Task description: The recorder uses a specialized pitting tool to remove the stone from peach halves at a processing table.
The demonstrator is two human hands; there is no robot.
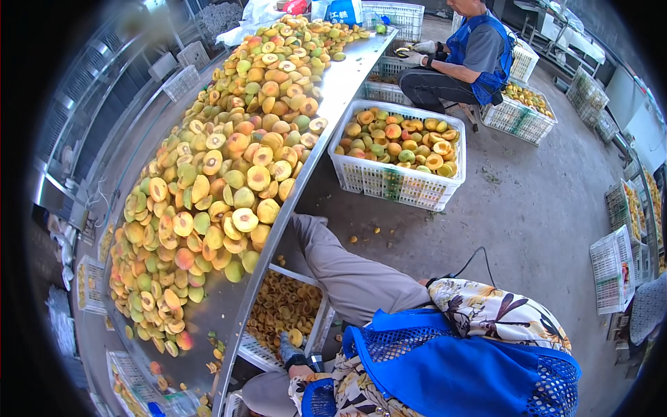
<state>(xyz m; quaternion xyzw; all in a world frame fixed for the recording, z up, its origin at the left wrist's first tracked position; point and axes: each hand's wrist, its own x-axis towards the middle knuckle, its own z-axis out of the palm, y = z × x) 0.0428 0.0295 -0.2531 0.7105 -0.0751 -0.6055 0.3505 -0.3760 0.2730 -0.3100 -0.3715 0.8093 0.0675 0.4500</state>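
My left hand (288, 347), in a grey glove with a dark wrist band, holds a yellow halved stone fruit (295, 338) above a white plastic crate (324, 319) of small brown-yellow fruit pieces (284, 305). That crate stands between my legs, against the edge of a steel table (307, 177). My right arm, in a floral sleeve, lies beside my thigh. Only a bit of skin at a dark band shows there, and the right hand itself is hidden. A large heap of halved, yellow-green and reddish stone fruit (245, 156), apparently apricots or peaches, covers much of the table.
A full white crate of fruit halves (396, 182) stands on the floor beyond my leg. Past it a seated co-worker (469, 57) in gloves handles something. More crates (612, 271) line the right side. A few fruit bits (354, 239) lie on the concrete floor.
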